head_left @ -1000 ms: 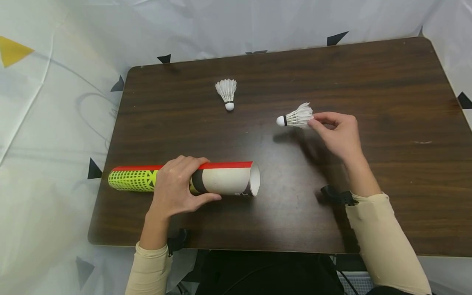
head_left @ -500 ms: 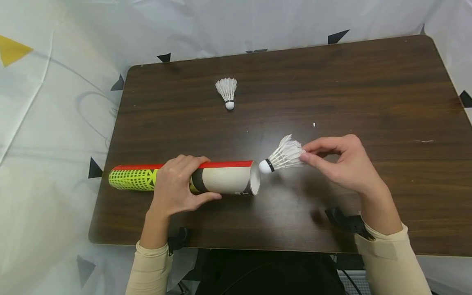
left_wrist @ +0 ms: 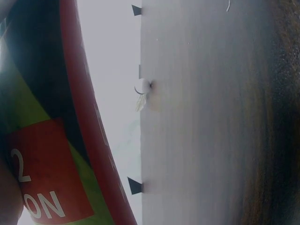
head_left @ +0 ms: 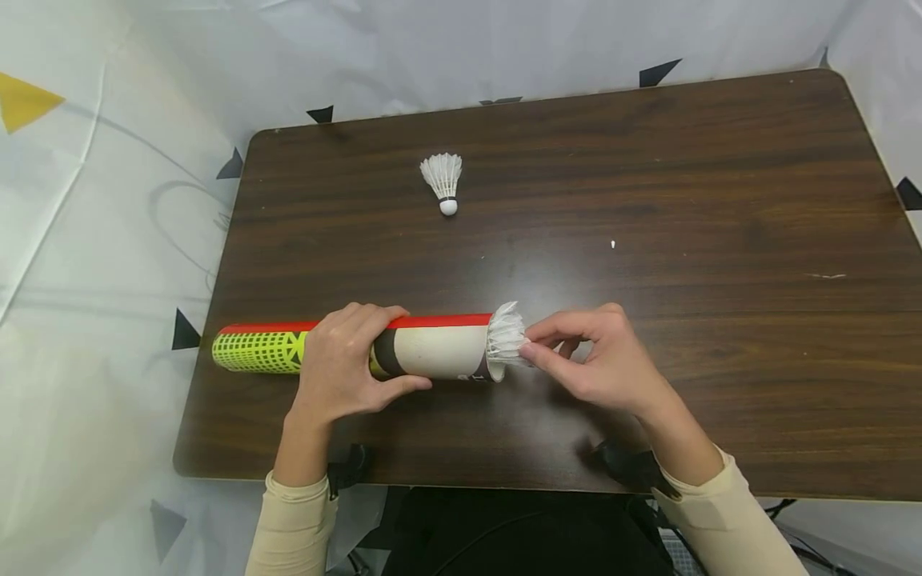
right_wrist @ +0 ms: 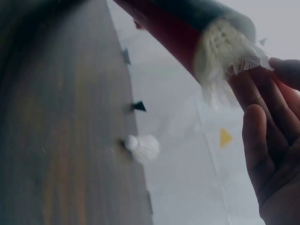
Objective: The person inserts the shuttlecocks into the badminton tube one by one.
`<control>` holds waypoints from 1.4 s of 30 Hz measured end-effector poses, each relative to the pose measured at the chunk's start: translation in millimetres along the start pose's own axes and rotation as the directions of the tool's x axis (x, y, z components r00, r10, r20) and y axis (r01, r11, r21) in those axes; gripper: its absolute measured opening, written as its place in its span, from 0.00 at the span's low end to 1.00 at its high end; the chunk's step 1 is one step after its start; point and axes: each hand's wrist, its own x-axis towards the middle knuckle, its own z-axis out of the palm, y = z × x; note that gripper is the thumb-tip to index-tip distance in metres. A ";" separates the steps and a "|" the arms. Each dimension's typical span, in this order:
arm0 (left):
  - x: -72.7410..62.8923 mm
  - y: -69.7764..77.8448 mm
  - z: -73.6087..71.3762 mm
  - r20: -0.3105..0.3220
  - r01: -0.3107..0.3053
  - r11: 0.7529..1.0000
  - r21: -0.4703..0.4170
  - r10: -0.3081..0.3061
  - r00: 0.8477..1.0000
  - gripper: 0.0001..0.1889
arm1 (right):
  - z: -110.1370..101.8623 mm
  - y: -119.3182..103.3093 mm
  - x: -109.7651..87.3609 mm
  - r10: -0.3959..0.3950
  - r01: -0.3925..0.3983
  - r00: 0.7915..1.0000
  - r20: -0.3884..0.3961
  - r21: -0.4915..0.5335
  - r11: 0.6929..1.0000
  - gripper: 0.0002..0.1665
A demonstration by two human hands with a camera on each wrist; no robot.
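Observation:
A shuttlecock tube lies on its side on the table, its perforated yellow-green end to the left and its round mouth to the right. My left hand grips it around the middle, thumb along the near side. At the mouth is a feathered shuttlecock, its cork hidden inside the tube and its feather skirt sticking out. My right hand pinches the skirt's edge between thumb and fingers; the right wrist view shows the feathers bunched in the opening. Farther back lies a second shuttlecock, cork toward me.
The dark wood-grain table is bordered by white sheeting at the back and sides. A tiny white fragment rests on the tabletop right of the middle.
My right hand has carried the shuttlecock left and toward me, cork first, into the tube's mouth. A tiny white fragment now shows on the table. My left hand and the tube have stayed put.

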 end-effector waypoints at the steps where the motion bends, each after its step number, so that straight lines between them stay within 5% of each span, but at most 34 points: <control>1: -0.1 0.0 0.0 -0.002 0.000 1.000 0.001 0.000 1.000 0.41 | 3.8 0.8 -0.3 0.004 -0.004 1.000 0.002 0.015 1.000 0.11; 19: 0.5 -0.1 0.5 0.000 -0.006 1.000 -0.004 0.006 1.000 0.41 | 33.7 11.2 9.6 0.014 -0.010 0.992 0.124 -0.028 1.000 0.11; 42: -0.9 1.4 0.5 0.012 -0.001 1.000 -0.006 0.001 1.000 0.41 | 50.0 16.2 22.5 0.043 -0.036 0.992 0.116 -0.060 0.998 0.10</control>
